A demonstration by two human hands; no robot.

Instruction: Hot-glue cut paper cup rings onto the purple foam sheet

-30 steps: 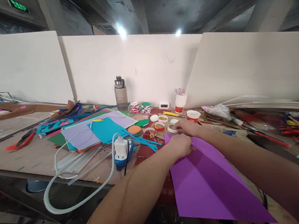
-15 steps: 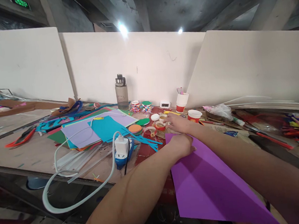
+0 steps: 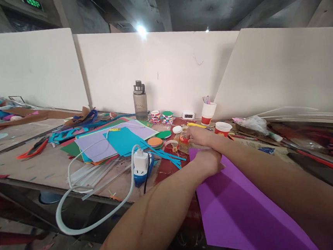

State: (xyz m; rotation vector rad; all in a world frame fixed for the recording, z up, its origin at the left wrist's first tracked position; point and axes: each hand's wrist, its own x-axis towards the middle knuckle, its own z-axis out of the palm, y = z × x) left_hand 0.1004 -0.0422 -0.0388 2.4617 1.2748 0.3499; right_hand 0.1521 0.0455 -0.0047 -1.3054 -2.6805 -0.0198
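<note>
Purple paper [image 3: 244,215] overhangs the worktop's [image 3: 50,166] near edge; the left hand [image 3: 209,162] curls over its far end, the right hand [image 3: 199,136] touches a red ring [image 3: 183,139]. Neither grip's closure can be told.

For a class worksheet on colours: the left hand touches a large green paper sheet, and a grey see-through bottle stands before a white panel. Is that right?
Not quite: the left hand touches a large purple paper sheet, not a green one, as the head view shows. The grey see-through bottle does stand before a white panel.
</note>
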